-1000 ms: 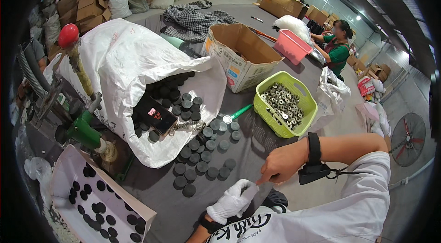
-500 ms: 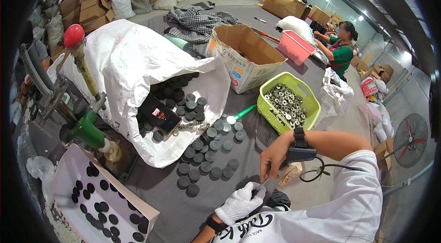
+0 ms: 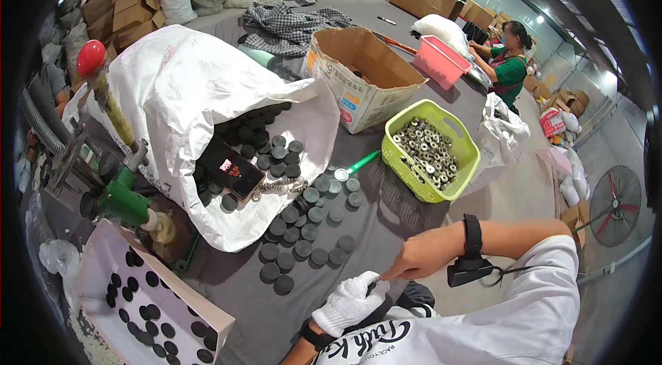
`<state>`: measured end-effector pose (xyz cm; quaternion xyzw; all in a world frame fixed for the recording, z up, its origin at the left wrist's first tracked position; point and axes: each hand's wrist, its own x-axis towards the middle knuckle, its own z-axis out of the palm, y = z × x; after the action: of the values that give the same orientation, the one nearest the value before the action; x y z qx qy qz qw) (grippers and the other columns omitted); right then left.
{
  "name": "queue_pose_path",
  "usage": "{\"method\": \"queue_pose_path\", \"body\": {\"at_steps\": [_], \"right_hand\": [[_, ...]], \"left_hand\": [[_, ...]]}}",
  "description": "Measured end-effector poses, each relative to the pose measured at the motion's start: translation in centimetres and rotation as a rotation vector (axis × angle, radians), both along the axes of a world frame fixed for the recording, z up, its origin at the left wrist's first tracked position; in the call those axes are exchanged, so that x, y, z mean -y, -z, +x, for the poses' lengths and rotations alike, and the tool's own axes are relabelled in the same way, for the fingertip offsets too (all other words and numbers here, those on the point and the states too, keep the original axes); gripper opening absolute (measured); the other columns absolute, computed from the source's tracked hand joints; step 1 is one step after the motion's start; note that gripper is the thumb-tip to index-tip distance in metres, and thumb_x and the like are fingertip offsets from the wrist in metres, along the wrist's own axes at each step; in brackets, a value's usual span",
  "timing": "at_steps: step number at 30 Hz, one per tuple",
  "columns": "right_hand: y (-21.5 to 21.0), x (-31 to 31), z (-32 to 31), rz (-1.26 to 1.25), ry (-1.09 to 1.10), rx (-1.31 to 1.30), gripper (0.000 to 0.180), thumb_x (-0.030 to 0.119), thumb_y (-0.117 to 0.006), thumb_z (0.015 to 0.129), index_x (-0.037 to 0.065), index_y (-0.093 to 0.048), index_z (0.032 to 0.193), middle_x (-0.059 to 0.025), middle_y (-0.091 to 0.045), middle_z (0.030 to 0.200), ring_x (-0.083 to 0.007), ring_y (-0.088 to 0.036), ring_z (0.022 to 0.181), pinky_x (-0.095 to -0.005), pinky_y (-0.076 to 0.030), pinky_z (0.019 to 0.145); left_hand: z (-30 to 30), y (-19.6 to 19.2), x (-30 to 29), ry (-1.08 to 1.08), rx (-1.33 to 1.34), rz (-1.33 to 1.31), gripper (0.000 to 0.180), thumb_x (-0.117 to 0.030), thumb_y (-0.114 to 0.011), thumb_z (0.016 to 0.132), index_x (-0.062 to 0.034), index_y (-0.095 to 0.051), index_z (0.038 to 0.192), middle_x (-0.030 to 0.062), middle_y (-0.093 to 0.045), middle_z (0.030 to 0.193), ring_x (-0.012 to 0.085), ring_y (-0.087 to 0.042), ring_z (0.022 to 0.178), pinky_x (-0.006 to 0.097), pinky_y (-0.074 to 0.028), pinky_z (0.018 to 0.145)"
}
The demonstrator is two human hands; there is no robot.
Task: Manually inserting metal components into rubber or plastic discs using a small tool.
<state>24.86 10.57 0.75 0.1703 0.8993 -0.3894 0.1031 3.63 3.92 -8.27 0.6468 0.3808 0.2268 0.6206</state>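
My left hand (image 3: 350, 304), in a white knit glove, is closed near my body at the lower middle. A small dark piece (image 3: 372, 288) shows between its thumb and fingers; its shape is mostly hidden. My bare right hand (image 3: 422, 255) comes in from the right with its index finger reaching to the glove's fingertips and the other fingers curled under. Whether anything is inside that curl is hidden. Just beyond the glove, several black round discs (image 3: 302, 248) lie loose on the grey-covered table (image 3: 238, 289). More discs spill from a large white woven sack (image 3: 189, 82), where a phone (image 3: 234, 172) rests.
A green basket (image 3: 466, 170) of metal rings stands beyond my right hand. Behind it are an open carton (image 3: 338, 93) and a pink bin (image 3: 441, 67). At left are a green hand press (image 3: 124, 201) and a pale box (image 3: 169, 275) holding discs. Another person (image 3: 510, 65) works far right.
My right hand has turned flatter, its index finger now reaching to the glove; a thin, light strip seen earlier between the hands no longer shows. The gloved hand has shifted slightly left.
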Motion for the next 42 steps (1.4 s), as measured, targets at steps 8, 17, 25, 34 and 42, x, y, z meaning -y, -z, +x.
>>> {"method": "queue_pose_path", "body": {"at_steps": [8,17,25,34,42], "right_hand": [[-3.4,0.8,-4.7,0.653,-0.393,0.202,0.024,0.012,-0.062,0.078,-0.002,-0.066,0.097,-0.0041,-0.062,0.063,-0.0224,-0.064,0.056,-0.0327,-0.049,0.048],[-1.9,-0.2,-4.0,0.685,-0.396,0.106,0.029,0.014,-0.063,0.075,-0.001,-0.060,0.100,-0.0051,-0.061,0.067,-0.0213,-0.063,0.056,-0.0336,-0.048,0.047],[3.3,1.5,-0.9,0.440,0.130,-0.092,0.044,0.027,-0.059,0.089,0.002,-0.047,0.124,-0.0082,-0.061,0.072,-0.0291,-0.060,0.055,-0.0392,-0.048,0.050],[0.9,1.9,-1.2,0.515,0.157,0.085,0.025,0.030,-0.058,0.091,0.005,-0.056,0.095,-0.0093,-0.057,0.065,-0.0298,-0.060,0.057,-0.0399,-0.048,0.051],[-1.1,1.1,-1.7,0.433,0.095,0.025,0.032,0.030,-0.058,0.092,0.005,-0.052,0.072,-0.0103,-0.055,0.064,-0.0318,-0.058,0.056,-0.0407,-0.047,0.051]], "left_hand": [[-0.2,0.5,0.0,0.048,-0.010,0.135,0.024,-0.022,-0.059,0.088,-0.0031,-0.061,0.103,0.0194,-0.064,0.079,0.0369,-0.065,0.077,0.042,-0.050,0.064],[-0.4,1.5,0.2,-0.047,0.377,-0.434,0.023,-0.026,-0.053,0.095,-0.0068,-0.062,0.104,0.0021,-0.056,0.064,0.0134,-0.053,0.051,0.029,-0.042,0.045],[-1.2,-1.9,-0.5,-0.121,0.373,-0.742,0.022,-0.029,-0.050,0.096,-0.0089,-0.056,0.105,-0.0016,-0.053,0.069,0.0053,-0.046,0.048,0.021,-0.036,0.038],[-0.2,-1.2,0.0,-0.259,0.415,-0.535,0.017,-0.026,-0.053,0.096,-0.0094,-0.055,0.095,-0.0020,-0.053,0.065,0.0038,-0.046,0.048,0.020,-0.036,0.038],[-1.4,-1.1,0.0,-0.057,0.574,-0.737,0.014,-0.024,-0.059,0.094,-0.0103,-0.055,0.096,-0.0017,-0.053,0.061,0.0044,-0.043,0.044,0.021,-0.032,0.039]]}}
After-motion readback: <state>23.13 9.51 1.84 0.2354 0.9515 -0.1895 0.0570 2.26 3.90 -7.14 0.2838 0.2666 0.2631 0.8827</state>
